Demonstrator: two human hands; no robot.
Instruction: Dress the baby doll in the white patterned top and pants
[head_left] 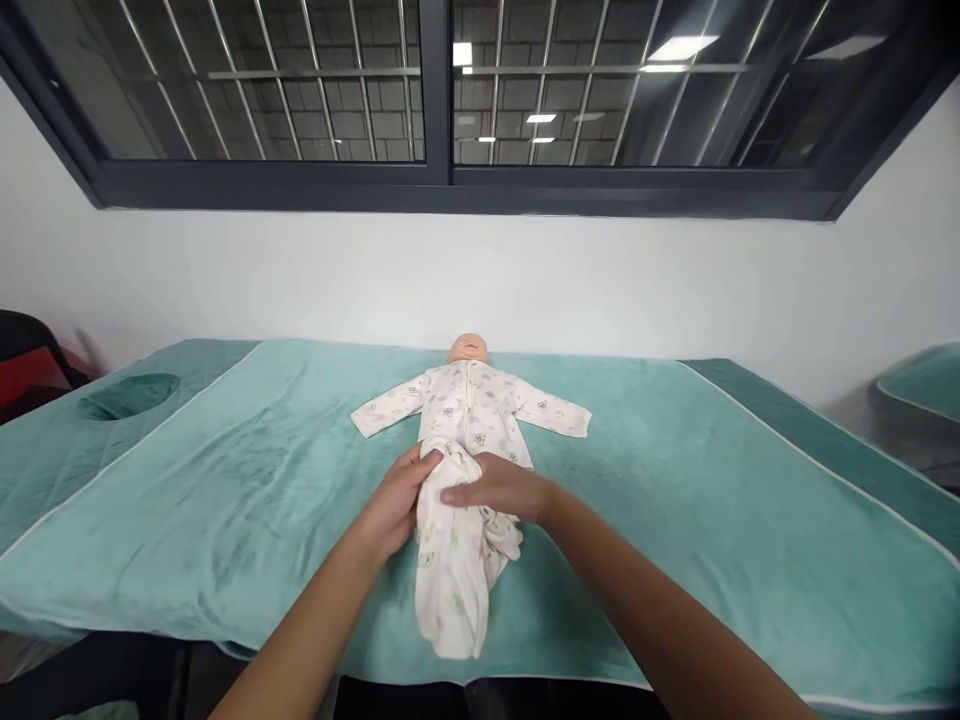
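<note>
A baby doll (469,347) lies on its back at the far side of the bed, dressed in a white printed long-sleeved top (466,405) with both sleeves spread outward. In front of it, white printed baby pants (452,580) are bunched at the top, with one leg hanging toward me and the rest crumpled at the right. My left hand (401,495) grips their upper left edge, thumb over the cloth. My right hand (506,487) closes on the upper right part, its thumb pressing on the front. The doll's legs are hidden behind the cloth and hands.
A teal plush cover (225,480) is spread over the bed, with a face hole (129,396) at the left. Beyond the bed stand a white wall (300,275) and a dark-framed, barred window (442,185). A red and black object (34,365) is at the left edge.
</note>
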